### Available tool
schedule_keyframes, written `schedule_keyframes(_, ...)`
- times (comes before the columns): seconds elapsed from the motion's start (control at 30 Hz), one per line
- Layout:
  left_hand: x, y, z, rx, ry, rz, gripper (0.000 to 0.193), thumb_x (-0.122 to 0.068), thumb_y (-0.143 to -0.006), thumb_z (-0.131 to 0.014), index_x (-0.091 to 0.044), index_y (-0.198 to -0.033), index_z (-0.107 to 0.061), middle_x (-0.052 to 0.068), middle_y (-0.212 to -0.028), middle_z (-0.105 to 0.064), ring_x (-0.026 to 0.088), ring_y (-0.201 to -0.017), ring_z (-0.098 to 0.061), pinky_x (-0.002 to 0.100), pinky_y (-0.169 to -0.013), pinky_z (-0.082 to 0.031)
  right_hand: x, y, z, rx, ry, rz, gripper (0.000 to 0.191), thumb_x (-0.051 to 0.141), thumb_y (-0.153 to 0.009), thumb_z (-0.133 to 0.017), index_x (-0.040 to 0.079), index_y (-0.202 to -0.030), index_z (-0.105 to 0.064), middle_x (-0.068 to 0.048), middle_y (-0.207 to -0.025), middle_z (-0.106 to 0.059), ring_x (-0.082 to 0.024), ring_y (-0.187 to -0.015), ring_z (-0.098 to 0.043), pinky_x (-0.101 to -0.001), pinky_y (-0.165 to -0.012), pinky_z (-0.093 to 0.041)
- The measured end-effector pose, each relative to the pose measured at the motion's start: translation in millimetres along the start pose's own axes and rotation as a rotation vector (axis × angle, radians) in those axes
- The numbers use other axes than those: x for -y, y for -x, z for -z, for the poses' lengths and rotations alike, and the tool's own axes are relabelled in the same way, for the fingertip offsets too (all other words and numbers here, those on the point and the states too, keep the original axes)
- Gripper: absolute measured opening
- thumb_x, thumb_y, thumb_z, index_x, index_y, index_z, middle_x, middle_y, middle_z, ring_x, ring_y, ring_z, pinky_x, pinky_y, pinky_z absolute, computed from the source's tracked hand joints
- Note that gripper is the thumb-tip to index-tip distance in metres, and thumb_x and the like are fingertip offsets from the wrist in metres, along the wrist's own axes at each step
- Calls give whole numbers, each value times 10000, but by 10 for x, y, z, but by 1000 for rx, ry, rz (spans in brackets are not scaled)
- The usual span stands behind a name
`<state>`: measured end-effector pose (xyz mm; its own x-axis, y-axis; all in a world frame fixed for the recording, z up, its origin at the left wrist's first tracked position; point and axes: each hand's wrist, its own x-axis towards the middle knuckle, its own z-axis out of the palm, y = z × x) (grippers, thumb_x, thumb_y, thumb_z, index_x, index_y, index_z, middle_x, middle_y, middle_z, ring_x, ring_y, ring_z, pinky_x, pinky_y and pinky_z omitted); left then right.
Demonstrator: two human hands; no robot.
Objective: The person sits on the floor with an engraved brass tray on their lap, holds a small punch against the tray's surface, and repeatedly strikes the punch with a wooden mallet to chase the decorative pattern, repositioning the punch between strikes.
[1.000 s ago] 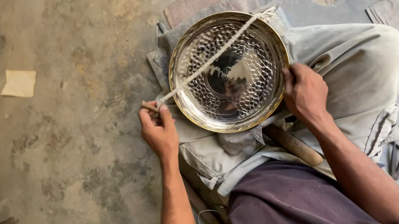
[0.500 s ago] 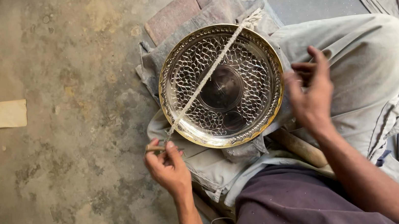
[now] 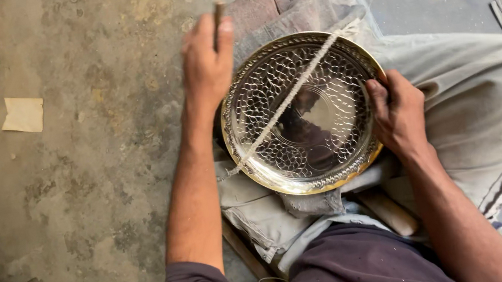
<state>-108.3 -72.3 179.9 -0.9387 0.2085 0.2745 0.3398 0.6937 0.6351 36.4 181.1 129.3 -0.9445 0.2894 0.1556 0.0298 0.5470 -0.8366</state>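
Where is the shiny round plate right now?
The shiny plate sits mid-frame in the head view on cloth over the person's lap, between the raised left hand and the right hand gripping its rim.

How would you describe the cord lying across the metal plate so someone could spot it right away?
On the person's lap sits a round shiny plate with a gold rim. Running diagonally across it is the cord: pale, twisted, thin, the only straight line crossing the hammered pattern.

Left hand (image 3: 207, 59) raised over concrete floor (image 3: 76, 183), gripping thin stick (image 3: 218, 15). Right hand (image 3: 397, 114) on rim of shiny patterned metal plate (image 3: 305, 111), white cord (image 3: 296, 93) stretched diagonally across it.
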Motion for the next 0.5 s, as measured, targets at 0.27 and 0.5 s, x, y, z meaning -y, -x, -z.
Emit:
schedule_keyframes(0.27,120,-185,-363,218,50,238,327,-368,-994,-543,-55,-951,-630,151,-767,-671,335,-753,-695,485,-666,-491,-305,-131,14,6,-5,32,204,174,-1163,-613,-26,-1125,-621,-167,-832,-605,-207,-715,-533,-356,-704,-474)
schedule_keyframes(0.5,185,-110,-559,54,-49,227,335,-325,-1069,-548,-16,-952,-605,182,-818,-682,367,-789,-680,496,-685,-501,-671,-153,114,70,-152,35,164,135,-1116,-588,-27,-1140,-590,-95,-870,-612,-138,-787,-541,-306,-733,-479)
